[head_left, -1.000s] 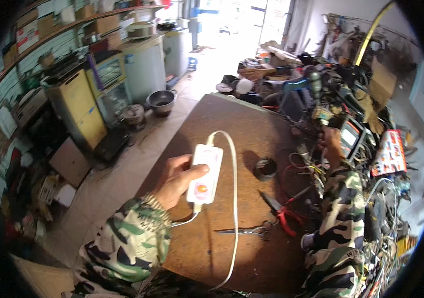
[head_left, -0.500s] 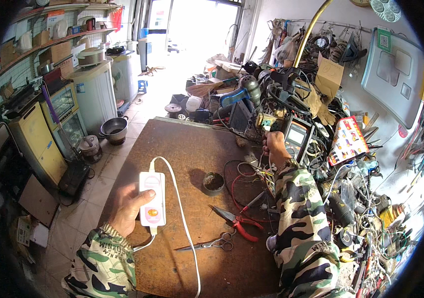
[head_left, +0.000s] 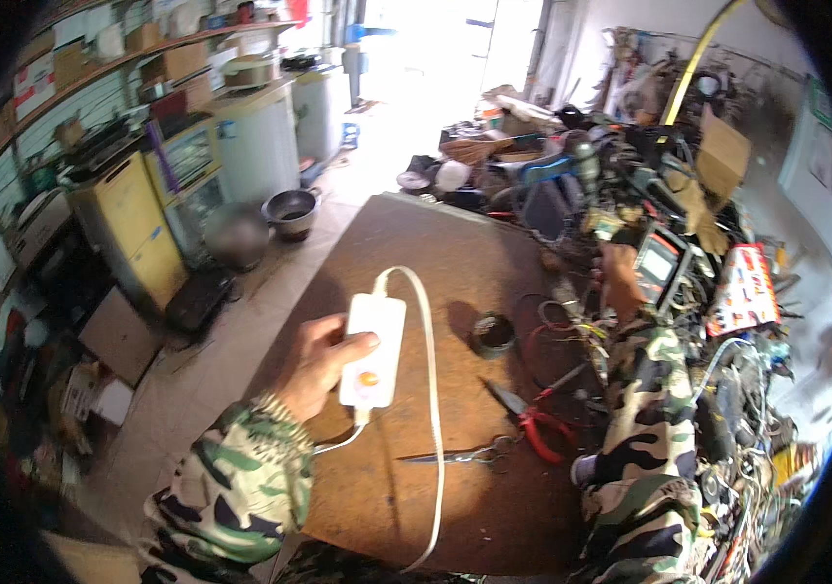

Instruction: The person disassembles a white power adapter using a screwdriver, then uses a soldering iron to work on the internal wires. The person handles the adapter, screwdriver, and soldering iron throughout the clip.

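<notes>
My left hand (head_left: 323,358) is closed around a white rectangular in-line box (head_left: 384,336) with an orange button and a white cord (head_left: 432,409) leaving each end. The thumb lies across its face, and the box is held up over the brown table (head_left: 367,506). Farther off to the right, my right hand (head_left: 616,273) has its fingers curled together beside a small socket box (head_left: 610,226); what they grip is hidden. A meter with a lit screen (head_left: 660,261) stands just right of that hand.
Red-handled pliers (head_left: 540,428), scissors (head_left: 469,455) and a round dark tin (head_left: 493,335) lie on the table. Tangled wires and tools (head_left: 727,389) are heaped along the right side. A dark pot (head_left: 291,214) stands on the floor to the left.
The whole view has swung left, so everything sits farther right in the picture. Both hands keep nearly the same grip and place over the table.
</notes>
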Demonstrator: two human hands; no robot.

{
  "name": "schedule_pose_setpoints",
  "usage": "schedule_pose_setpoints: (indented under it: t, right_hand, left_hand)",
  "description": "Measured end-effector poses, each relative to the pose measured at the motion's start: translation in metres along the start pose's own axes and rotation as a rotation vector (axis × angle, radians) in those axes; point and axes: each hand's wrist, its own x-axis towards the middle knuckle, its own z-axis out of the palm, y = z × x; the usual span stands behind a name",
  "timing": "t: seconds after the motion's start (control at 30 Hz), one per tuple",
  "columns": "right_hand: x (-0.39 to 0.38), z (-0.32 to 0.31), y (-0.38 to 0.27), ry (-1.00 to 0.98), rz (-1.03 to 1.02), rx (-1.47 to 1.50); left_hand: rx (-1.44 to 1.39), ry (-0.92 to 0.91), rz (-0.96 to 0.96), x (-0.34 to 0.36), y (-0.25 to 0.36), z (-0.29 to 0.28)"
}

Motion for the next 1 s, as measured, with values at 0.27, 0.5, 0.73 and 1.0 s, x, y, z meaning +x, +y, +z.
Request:
schedule_pose_setpoints:
  t: [0.27,0.5,0.73,1.0]
  right_hand:
    - [0.008,-0.045,-0.017,0.02,0.009,-0.021]
    - [0.013,-0.026,-0.024,-0.005,0.039,0.052]
    - [0.053,-0.045,0.003,-0.021,-0.006,-0.251]
    - [-0.085,-0.007,-0.127,0.111,-0.606,-0.832]
  left_hand:
    - [-0.011,-0.117,-0.018,0.012,0.001,0.013]
    - [-0.027,-0.084,-0.005,0.004,0.006,0.01]
    - [-0.017,-0.095,-0.002,0.005,0.0,0.01]
    - [0.0,-0.132,0.025,0.007,0.007,0.013]
